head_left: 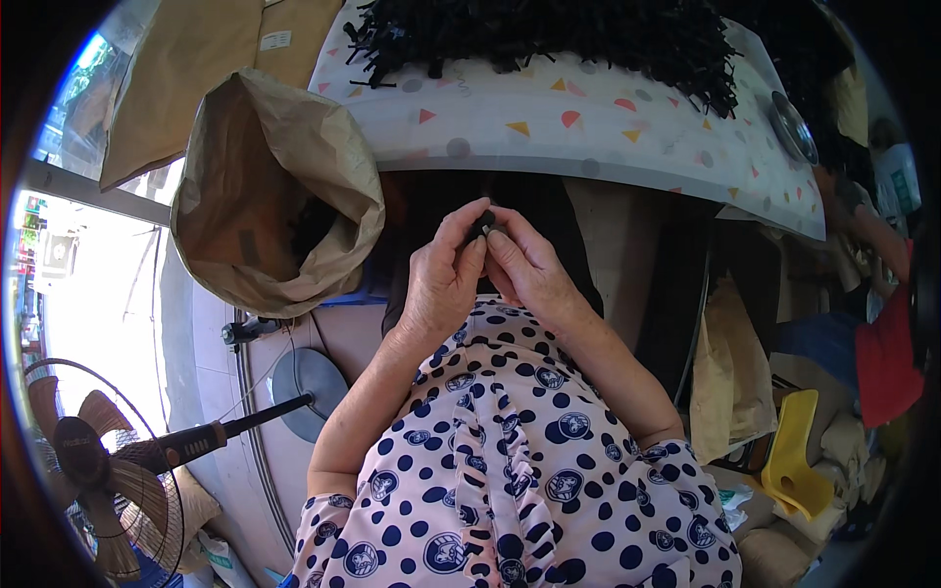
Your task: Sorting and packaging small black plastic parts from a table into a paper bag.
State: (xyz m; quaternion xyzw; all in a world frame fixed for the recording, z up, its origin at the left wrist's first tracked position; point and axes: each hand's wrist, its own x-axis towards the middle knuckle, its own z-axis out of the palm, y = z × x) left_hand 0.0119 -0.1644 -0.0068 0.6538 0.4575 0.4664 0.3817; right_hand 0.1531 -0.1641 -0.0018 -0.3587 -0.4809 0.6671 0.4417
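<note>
My left hand [438, 281] and my right hand [534, 271] meet in front of my body, just below the table's near edge. Thumbs and fingertips of both are pinched around a small black piece [485, 222] with a light spot on it. The fingers cover most of it, so its exact kind does not show. Beyond the hands, a large heap of short black strip-like pieces [549, 34] lies on the table [470, 147], which has a white cover with coloured triangles and dots. Left of my hands stands an open brown paper bag [343, 147] with something dark inside.
A standing fan [88, 461] is at the lower left, near a round grey base [309, 392]. A round metal dish [792, 127] sits at the table's right end. Another paper bag [730, 367], a yellow plastic chair [792, 456] and another person's arm [877, 235] are on the right.
</note>
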